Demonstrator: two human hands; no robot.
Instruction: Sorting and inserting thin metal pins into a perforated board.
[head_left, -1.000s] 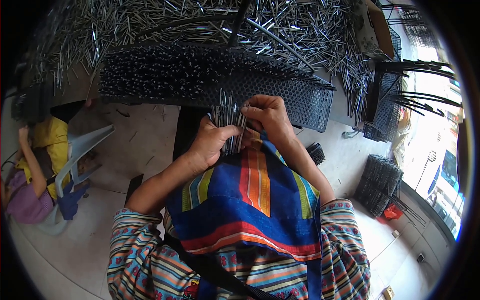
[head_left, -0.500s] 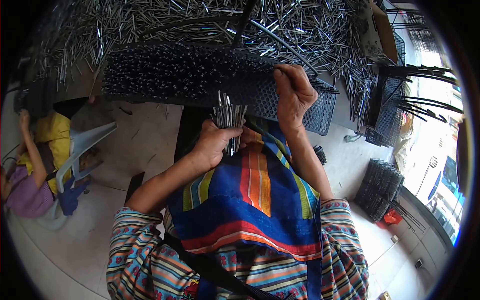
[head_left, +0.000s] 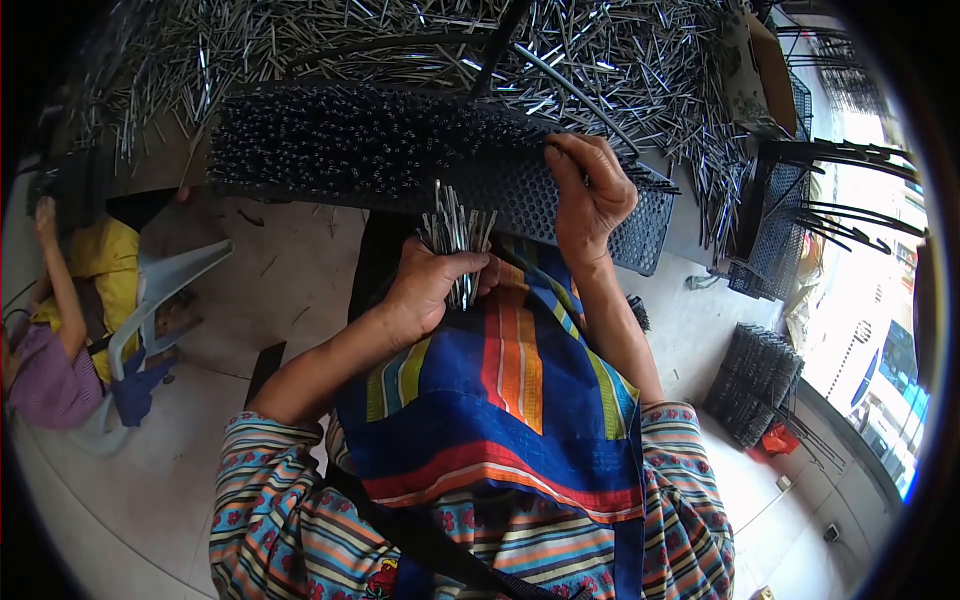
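Observation:
My left hand (head_left: 425,288) is closed around a bundle of thin, shiny metal strips (head_left: 458,230), which stand upright above my fist and poke out below it. My right hand (head_left: 597,200) is over the right part of a long black perforated rack (head_left: 637,228), thumb and forefinger pinched together. Whatever is between those fingertips is too small or hidden to make out. Dark strips (head_left: 310,145) stand densely packed in the rack's holes on the left and along its far side. Bare holes show on its near right part.
Behind the rack lies a wide heap of loose metal strips (head_left: 640,60), with a dark bar (head_left: 497,45) rising across it. A cardboard box (head_left: 765,70) and black mesh baskets (head_left: 765,250) stand at right. At left, a co-worker (head_left: 60,350) sits on a grey plastic chair (head_left: 150,310).
My right hand stays at nearly the same place over the rack, its fingertips slightly lower. The strips in my left fist have spread a little. The co-worker's hand has risen slightly.

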